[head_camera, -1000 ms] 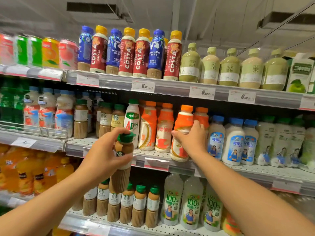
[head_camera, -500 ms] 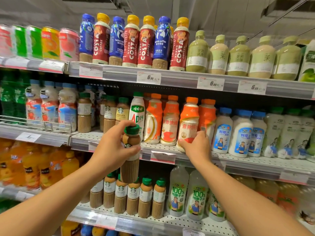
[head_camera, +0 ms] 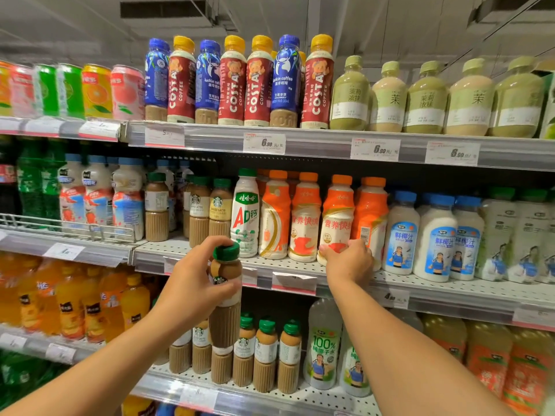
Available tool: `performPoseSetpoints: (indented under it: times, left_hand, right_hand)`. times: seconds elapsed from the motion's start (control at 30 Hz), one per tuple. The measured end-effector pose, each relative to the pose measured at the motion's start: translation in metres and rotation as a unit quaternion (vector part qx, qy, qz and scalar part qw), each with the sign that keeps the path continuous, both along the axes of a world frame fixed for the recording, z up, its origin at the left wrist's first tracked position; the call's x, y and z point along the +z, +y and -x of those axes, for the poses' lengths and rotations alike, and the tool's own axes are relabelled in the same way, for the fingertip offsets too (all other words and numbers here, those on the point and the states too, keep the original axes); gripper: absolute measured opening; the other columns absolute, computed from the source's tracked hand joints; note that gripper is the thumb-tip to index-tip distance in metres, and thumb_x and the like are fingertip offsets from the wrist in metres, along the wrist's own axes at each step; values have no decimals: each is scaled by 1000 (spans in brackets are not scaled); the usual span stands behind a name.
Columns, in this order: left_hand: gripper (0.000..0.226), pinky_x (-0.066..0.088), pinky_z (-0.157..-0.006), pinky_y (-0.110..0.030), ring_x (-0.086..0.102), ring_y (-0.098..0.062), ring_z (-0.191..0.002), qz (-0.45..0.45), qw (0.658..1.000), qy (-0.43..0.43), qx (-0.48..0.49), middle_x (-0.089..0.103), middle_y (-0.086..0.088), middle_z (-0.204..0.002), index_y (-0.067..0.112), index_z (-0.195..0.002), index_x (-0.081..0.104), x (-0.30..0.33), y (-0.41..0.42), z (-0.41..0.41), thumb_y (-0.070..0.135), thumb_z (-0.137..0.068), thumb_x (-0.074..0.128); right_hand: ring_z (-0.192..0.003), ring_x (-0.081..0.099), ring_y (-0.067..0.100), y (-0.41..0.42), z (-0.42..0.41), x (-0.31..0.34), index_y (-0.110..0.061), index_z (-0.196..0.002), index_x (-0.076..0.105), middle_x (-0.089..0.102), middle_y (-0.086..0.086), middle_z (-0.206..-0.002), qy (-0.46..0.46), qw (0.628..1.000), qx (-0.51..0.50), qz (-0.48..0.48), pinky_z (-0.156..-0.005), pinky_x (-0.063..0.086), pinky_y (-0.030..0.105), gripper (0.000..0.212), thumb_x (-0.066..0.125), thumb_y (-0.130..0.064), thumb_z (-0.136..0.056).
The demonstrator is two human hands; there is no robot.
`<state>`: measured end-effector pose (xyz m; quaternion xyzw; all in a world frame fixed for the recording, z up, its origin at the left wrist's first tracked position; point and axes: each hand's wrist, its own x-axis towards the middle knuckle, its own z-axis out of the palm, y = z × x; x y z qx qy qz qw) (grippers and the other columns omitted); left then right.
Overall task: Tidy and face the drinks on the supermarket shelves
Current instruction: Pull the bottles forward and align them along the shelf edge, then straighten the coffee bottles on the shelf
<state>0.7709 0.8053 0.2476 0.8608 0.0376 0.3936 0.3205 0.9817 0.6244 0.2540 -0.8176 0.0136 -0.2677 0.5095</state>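
My left hand [head_camera: 192,283] grips a green-capped Starbucks coffee bottle [head_camera: 225,313] by its neck, held upright in front of the middle shelf edge. My right hand [head_camera: 348,262] wraps the base of an orange-capped milk drink bottle [head_camera: 338,217], which stands on the middle shelf [head_camera: 210,259] in a row of like orange bottles [head_camera: 303,217], its red-lettered label facing out. A white AD calcium bottle [head_camera: 244,214] stands left of that row. More Starbucks bottles [head_camera: 210,211] stand on the middle shelf and on the lower shelf [head_camera: 264,352].
The top shelf holds cans [head_camera: 96,91], Costa and Luckin coffee bottles [head_camera: 234,82] and green tea bottles [head_camera: 426,97]. Blue-capped coconut drinks [head_camera: 435,235] stand right of the orange bottles. Orange juice bottles [head_camera: 72,301] fill the lower left. Price tags [head_camera: 264,144] line the shelf edges.
The orange-capped bottle has gone from tilted out at the shelf edge to upright in its row, label forward. My right hand slid down to its base. The left hand keeps holding the Starbucks bottle.
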Motion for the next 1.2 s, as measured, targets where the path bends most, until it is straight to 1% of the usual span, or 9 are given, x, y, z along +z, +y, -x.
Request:
performPoseSetpoints:
  times: [0.2,0.33,0.43,0.5,0.63,0.77,0.93,1.03,1.2]
  left_hand:
    - [54,60,-68,-34,63,-16,-86,23,1000,0,8,61,13,-100,52,-109,47,8,-13,9,26,-74,80]
    - [54,60,-68,-37,65,-17,-85,53,999,10,6,61,6,-101,50,-109,49,8,-25,17,27,-71,81]
    - [55,61,-65,-38,67,-16,-79,63,998,17,10,63,8,-96,47,-108,52,6,-34,21,29,-66,83]
    - [57,61,-68,-36,66,-14,-84,60,998,20,23,61,14,-95,49,-109,51,4,-39,24,34,-63,82]
    - [62,60,-75,-33,64,-7,-91,53,997,18,44,60,21,-96,54,-113,49,-1,-45,32,40,-62,80]
    - [59,60,-70,-30,61,0,-85,39,997,-3,59,59,25,-92,57,-107,46,4,-45,38,39,-63,80]
    - [61,55,-71,-19,60,6,-93,45,999,3,27,56,22,-108,56,-128,35,11,-12,48,47,-80,72]
    - [56,48,-88,-20,52,6,-111,38,998,19,46,53,16,-129,43,-142,34,2,39,56,49,-91,56]
    - [59,31,-109,-28,32,-13,-138,-143,971,119,151,32,3,-153,24,-149,31,-24,148,49,36,-96,53]
  right_hand:
    - [-112,53,32,-4,14,1,-9,-123,51,55,12,-125,-12,999,29,-29,-83,48,43,62,82,-35,-75]
    - [-100,54,18,-1,79,-45,-26,-109,52,55,-5,-108,-132,964,206,-108,-78,46,32,32,71,-24,-84]
    - [-98,55,0,6,135,-76,-47,-110,49,54,-22,-108,-1,893,448,-43,-76,49,21,45,68,-55,-69]
    - [-101,53,-6,14,155,-83,-52,-118,41,52,-28,-114,33,865,500,14,-76,46,15,65,66,-70,-60]
    - [-94,56,1,24,170,-70,-50,-109,32,55,-24,-104,29,886,457,75,-77,49,26,65,70,-74,-61]
    - [-83,57,3,32,176,-56,-41,-100,37,58,-18,-95,-26,897,430,101,-67,49,28,66,51,-82,-50]
    - [-86,61,3,52,169,-43,-41,-104,48,62,-19,-94,-56,901,424,77,-67,53,24,52,75,-64,-66]
    - [-87,58,-5,68,161,-34,-43,-97,47,60,-23,-93,-78,909,404,69,-63,45,13,45,77,-58,-66]
    - [-87,57,-6,114,155,-13,-42,-105,46,58,-26,-95,-126,927,348,64,-64,44,18,52,78,-56,-67]
